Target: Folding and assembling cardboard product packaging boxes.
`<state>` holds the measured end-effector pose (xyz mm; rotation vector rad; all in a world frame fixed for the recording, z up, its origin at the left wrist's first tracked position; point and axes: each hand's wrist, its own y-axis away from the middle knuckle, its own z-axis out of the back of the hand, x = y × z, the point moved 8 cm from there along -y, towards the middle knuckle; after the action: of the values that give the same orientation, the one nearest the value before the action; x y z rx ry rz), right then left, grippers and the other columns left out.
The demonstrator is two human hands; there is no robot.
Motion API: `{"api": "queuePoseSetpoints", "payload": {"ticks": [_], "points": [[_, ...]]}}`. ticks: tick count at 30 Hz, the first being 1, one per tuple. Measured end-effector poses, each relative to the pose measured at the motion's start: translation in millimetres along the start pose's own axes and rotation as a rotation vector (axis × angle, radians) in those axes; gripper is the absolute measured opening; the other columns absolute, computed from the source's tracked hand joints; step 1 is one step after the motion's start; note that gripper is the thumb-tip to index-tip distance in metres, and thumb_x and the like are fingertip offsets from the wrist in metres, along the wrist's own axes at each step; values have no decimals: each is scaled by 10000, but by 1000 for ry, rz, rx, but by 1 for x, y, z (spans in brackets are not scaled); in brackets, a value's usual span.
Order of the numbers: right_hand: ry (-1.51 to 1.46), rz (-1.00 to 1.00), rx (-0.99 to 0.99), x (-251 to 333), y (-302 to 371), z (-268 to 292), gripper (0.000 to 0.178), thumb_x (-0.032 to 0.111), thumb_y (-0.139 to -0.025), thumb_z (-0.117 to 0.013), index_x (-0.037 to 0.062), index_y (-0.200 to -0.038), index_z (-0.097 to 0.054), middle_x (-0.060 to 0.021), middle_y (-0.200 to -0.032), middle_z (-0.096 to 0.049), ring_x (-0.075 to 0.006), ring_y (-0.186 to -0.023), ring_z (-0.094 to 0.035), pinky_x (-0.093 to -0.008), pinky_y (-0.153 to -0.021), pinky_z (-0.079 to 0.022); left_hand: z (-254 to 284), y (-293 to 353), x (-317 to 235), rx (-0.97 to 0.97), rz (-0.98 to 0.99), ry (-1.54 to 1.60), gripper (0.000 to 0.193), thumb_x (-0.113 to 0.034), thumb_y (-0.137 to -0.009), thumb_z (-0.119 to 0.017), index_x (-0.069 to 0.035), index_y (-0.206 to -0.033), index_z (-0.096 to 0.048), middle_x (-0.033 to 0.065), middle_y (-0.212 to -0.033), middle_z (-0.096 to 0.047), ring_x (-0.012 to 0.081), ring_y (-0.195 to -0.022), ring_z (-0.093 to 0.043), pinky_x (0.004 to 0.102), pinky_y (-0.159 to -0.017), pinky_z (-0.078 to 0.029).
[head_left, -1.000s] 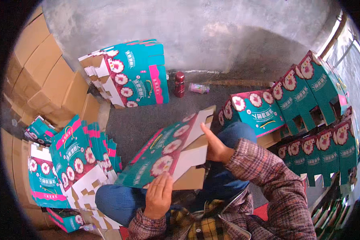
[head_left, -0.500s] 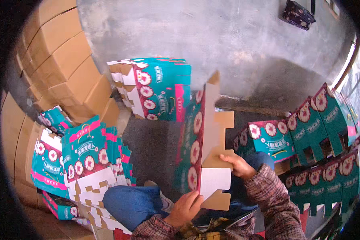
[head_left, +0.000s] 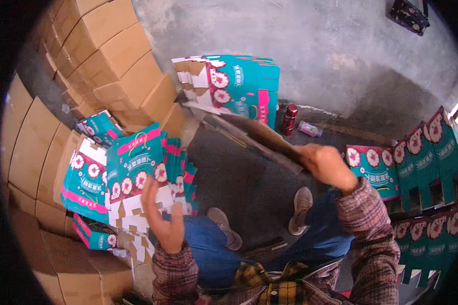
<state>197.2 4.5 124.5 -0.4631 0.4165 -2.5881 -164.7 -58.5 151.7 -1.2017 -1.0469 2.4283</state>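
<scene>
In my right hand is one end of a folding carton, held up and nearly edge-on, its surface smeared by motion. The fingers wrap round its near right corner, and the far end reaches toward a standing row of flat teal cartons by the wall. My left hand is raised over my left knee with thumb and fingers apart, holding nothing. It is nearest a leaning pile of flat teal, pink and white cartons printed with round flower-like pictures.
Brown cardboard boxes are stacked along the left. Erected teal cartons stand in rows at the right. A dark red flask and a small clear-and-purple packet rest by the grey wall. A dark patterned bag hangs above.
My left hand has let go of the carton and moved left toward the pile. My right hand has lifted and swung the carton up and away from my lap. The view has shifted left.
</scene>
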Motion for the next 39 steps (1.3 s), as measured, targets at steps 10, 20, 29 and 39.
{"api": "queuePoseSetpoints", "payload": {"ticks": [10,20,29,39], "points": [[281,422,-4,45,-26,-16,227,145,-673,-584,48,-868,-650,-64,-882,-626,-241,-900,-604,-360,-829,-481,-96,15,1,1103,-102,40,668,-286,-745,-759,20,-1272,-484,209,-1277,-513,343,-1212,-476,379,-1020,-376],[176,535,-26,59,-32,-48,231,150,-683,-615,54,-894,-608,-97,-1053,-593,-277,-1056,-566,-385,-945,-449,-196,130,11,905,167,120,639,-169,-853,-576,-15,-1406,-296,263,-1299,-459,414,-1108,-528,445,-905,-460],[-412,-388,44,7,15,-101,847,479,-836,-620,-153,-1319,-328,-328,-1300,-438,-436,-1216,-447,-428,-1024,-374,-225,113,36,673,231,16,501,-170,-945,-448,6,-1396,-320,280,-1197,-517,425,-968,-589,469,-806,-497],[-343,-468,154,-83,8,-145,331,267,-816,-583,-54,-894,-606,-288,-807,-622,-437,-722,-632,-486,-647,-515,-200,92,24,642,135,41,571,-103,-927,-425,-51,-1454,-212,247,-1347,-403,419,-1161,-482,437,-934,-451]]}}
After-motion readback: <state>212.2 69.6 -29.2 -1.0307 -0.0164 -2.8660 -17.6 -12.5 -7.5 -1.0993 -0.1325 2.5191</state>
